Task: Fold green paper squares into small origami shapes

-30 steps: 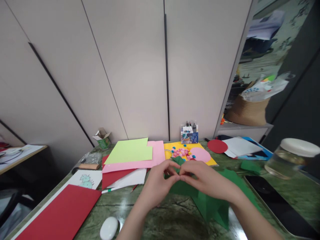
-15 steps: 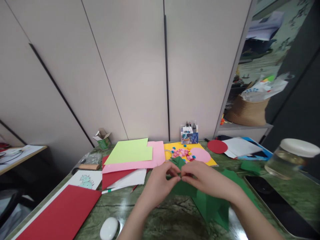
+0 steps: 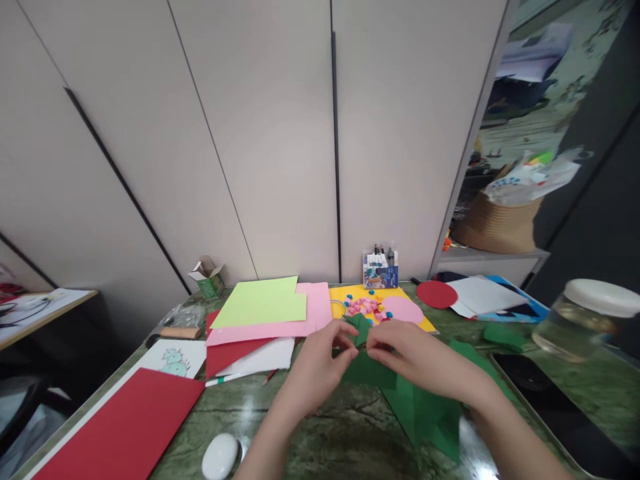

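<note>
A small folded piece of green paper (image 3: 359,325) shows between my two hands, in the middle of the table. My left hand (image 3: 323,360) pinches at its left side, thumb and fingertips curled together. From the other side my right hand (image 3: 413,350) is closed in a pinch too, and its fingers partly cover the paper. Just below lies another green sheet (image 3: 370,370), flat on the table. More green paper (image 3: 430,420), creased, is under my right forearm. Exactly where the fingertips meet the folded piece is hard to see.
Light green sheets (image 3: 260,303) and pink paper (image 3: 317,307) are stacked at the back. Pink pompoms (image 3: 364,306) sit on a yellow sheet. A phone (image 3: 560,413) and lidded jar (image 3: 583,320) stand right; red paper (image 3: 120,423) and a white case (image 3: 220,457) lie left.
My hands have drawn slightly apart, so more of the folded green paper shows between them. The whole view has shifted a little.
</note>
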`<act>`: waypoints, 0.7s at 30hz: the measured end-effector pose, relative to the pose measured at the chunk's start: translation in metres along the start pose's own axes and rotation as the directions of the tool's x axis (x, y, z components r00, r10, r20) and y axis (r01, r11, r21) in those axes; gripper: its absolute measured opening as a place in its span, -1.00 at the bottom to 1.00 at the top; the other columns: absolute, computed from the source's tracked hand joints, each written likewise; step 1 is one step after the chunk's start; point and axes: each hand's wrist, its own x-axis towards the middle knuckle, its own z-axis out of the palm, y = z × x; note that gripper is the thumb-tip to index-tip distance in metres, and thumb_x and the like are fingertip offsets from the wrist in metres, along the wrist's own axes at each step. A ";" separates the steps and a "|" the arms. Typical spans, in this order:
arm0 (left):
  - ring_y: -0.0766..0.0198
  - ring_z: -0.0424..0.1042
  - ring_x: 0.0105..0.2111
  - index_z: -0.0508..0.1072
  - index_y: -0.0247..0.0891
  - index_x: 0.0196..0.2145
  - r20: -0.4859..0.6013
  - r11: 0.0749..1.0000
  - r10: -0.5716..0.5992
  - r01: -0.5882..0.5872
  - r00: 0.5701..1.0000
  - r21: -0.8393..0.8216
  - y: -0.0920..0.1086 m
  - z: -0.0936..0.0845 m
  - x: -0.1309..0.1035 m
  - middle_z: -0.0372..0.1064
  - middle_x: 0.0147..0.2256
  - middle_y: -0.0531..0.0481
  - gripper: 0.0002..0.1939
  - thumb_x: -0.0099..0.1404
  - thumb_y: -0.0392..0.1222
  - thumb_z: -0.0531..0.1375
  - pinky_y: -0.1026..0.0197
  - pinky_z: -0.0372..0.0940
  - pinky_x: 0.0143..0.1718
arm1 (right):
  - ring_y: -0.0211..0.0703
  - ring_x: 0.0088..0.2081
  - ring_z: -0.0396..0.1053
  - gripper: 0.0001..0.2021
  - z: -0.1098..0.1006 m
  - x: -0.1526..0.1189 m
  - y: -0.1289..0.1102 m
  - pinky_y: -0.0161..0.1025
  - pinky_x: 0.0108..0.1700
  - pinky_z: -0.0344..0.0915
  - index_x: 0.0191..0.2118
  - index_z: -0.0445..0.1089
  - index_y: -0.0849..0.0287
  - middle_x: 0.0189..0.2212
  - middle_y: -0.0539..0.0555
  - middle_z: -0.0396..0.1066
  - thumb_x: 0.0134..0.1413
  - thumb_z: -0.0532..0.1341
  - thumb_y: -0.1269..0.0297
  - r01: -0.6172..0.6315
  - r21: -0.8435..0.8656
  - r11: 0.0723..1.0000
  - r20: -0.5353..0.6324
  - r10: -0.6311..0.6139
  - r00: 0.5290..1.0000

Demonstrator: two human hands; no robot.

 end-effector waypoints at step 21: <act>0.30 0.31 -0.42 0.44 -0.26 -0.50 -0.322 0.990 -0.008 -0.039 0.947 -0.139 0.002 -0.015 0.004 0.37 -0.47 0.02 -0.92 0.10 -0.22 0.19 0.29 0.16 -0.41 | -0.12 -0.19 0.34 -0.85 -0.011 -0.003 0.004 -0.17 -0.12 0.25 -0.28 0.43 0.09 -0.29 0.07 0.44 0.09 0.13 0.26 0.098 0.129 0.987 -0.459 -0.028 0.888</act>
